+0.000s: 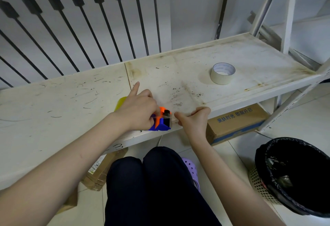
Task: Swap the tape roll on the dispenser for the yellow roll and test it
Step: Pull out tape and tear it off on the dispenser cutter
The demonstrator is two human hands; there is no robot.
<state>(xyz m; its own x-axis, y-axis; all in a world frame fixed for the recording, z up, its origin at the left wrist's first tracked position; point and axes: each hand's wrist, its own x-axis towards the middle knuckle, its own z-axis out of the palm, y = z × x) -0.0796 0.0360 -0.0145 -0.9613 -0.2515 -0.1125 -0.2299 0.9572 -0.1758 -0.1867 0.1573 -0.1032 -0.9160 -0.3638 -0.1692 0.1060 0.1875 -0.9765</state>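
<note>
The blue and orange tape dispenser (161, 121) sits near the front edge of the white shelf (71, 100). My left hand (138, 108) grips it from above, index finger pointing away. A yellow roll (120, 103) shows behind that hand, mostly hidden by it. My right hand (194, 118) is just right of the dispenser's cutter end, fingers pinched on what looks like a clear strip of tape pulled out over the shelf. A whitish tape roll (222, 73) lies flat on the shelf, far right and apart from both hands.
Shelf uprights (287, 20) rise at the right. A cardboard box (235, 124) lies under the shelf and another box (100, 172) at lower left. A bin with a black liner (294, 174) stands on the floor at right. Dark railing bars (80, 20) stand behind.
</note>
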